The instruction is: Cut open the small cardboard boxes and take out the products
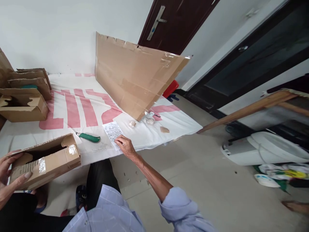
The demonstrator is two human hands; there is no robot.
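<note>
head view: left grip (8, 189) is closed round the left end of an open cardboard box (58, 163), thumb on the near side, fingers over the far wall. hold looks secure. box long axis runs rightward from this grip, slanting a little away from the body. whether the table (90, 156) bears any of it, cannot tell.

right grip (126, 148) is curled, fingertips bunched at the near end of a printed sheet (113, 130). anything pinched between them? cannot tell. sheet lies flat on the table, long axis running away from these fingertips and slightly left.

relation that counts, my judgement: sheet belongs to the right grip's reach, box to the left's. box's free end lies leftward of the right grip, a strip of table between. any crossing from sheet to box would go left and slightly toward the body.

green-handled tool (89, 137) sits left of the right grip, just past the box's free end; a low crossing could brush it. large cardboard panel (137, 75) stands beyond the right grip, clear of that line.
</note>
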